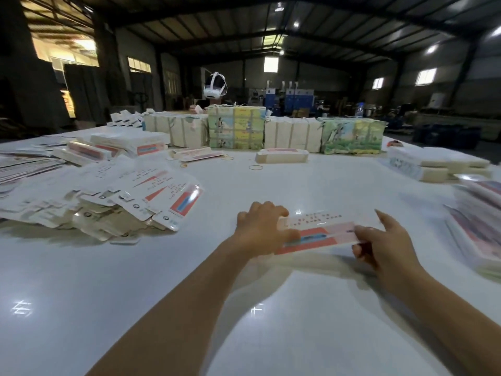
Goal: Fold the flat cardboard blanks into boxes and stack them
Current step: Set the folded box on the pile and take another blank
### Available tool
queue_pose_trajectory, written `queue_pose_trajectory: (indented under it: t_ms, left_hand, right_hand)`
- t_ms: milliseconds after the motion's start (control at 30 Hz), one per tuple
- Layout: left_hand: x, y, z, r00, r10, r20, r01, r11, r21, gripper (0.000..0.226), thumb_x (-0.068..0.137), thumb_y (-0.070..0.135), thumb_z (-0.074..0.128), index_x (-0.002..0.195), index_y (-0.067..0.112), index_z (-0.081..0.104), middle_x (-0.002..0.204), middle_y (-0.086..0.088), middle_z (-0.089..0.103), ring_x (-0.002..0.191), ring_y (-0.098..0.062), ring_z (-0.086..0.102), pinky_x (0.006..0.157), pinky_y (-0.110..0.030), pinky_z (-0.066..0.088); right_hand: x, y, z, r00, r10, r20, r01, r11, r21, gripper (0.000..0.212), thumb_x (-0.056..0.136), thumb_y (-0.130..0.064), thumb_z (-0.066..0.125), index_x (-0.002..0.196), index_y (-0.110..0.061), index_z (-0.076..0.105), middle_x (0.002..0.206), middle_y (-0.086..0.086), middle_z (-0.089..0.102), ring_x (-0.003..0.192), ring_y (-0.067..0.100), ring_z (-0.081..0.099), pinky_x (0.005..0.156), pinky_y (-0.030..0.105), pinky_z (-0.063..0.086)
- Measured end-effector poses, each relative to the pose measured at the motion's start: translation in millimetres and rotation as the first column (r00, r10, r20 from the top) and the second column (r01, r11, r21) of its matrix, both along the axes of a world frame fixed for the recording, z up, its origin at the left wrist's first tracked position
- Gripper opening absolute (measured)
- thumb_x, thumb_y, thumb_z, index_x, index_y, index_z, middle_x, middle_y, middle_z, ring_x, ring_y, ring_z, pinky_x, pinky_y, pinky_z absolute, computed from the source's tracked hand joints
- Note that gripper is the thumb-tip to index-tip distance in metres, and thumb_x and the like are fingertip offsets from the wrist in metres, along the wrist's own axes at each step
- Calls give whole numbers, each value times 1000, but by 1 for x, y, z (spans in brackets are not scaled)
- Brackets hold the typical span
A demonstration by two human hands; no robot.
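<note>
White and glossy, the surface [271, 321] carries everything. Wrapped bundles [292, 131] line its far edge, with a white headset [215, 86] beyond them. A loose heap of flat blanks [113, 202] spreads at the left, and stacks [477, 218] sit at the right edge. Near the middle, just above the surface, is one blank [322, 232], white and coral. The left hand [260, 226] grips its left end, fingers curled over the far edge; the right hand [379, 240] pinches its right end, forefinger raised. Rubber bands [255, 167] lie farther back.
</note>
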State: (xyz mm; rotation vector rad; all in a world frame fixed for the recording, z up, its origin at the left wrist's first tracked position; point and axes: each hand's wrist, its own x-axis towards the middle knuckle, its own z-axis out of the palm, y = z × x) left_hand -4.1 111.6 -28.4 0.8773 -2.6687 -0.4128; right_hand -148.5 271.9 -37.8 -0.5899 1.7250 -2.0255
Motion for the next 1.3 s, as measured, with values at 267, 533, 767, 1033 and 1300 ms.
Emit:
queue_pose_trajectory:
  t_ms: [267, 533, 767, 1033, 1300]
  left_hand:
    - [-24, 45, -4, 997, -24, -70, -1, 942, -337, 96, 68, 74, 59, 141, 23, 23, 129, 0, 45, 110, -20, 45, 92, -36, 37]
    - [-10, 45, -2, 968, 32, -249, -152, 864, -480, 90, 71, 73, 57, 137, 19, 31, 120, 0, 51, 102, -18, 50, 87, -29, 40]
    - [-8, 46, -2, 977, -79, -200, -54, 810, -585, 79, 72, 72, 55, 129, 18, 41, 113, 1, 57, 91, -19, 53, 79, -29, 35]
    - [7, 35, 10, 949, -190, -252, 128, 962, -241, 59, 73, 61, 66, 121, 30, 51, 107, 7, 64, 83, -17, 58, 79, -34, 50]
    - [10, 29, 7, 948, -151, -279, 127, 986, -104, 55, 74, 59, 67, 119, 33, 50, 109, 11, 60, 90, -16, 59, 78, -40, 54]
  right_hand:
    - [22, 4, -2, 930, 59, -362, -66, 998, -8, 56, 96, -16, 53, 129, -54, 30, 76, 0, 68, 51, 14, 59, 47, 24, 51]
    - [28, 1, -5, 884, 191, -427, -152, 981, 123, 23, 95, -19, 56, 113, -30, 65, 99, -6, 65, 73, 10, 64, 56, 20, 52]
    - [24, 4, -2, 843, 507, -180, -510, 860, 33, 19, 83, -17, 60, 95, -21, 73, 93, 7, 72, 79, 18, 67, 58, 27, 51]
    - [29, 6, -6, 785, 304, -540, -296, 949, 105, 44, 84, -19, 65, 118, -45, 55, 86, -4, 67, 64, 13, 62, 57, 21, 49]
    - [31, 6, -4, 787, -85, -611, 33, 995, -96, 23, 91, -5, 58, 103, -20, 70, 89, -8, 61, 61, 5, 57, 56, 15, 46]
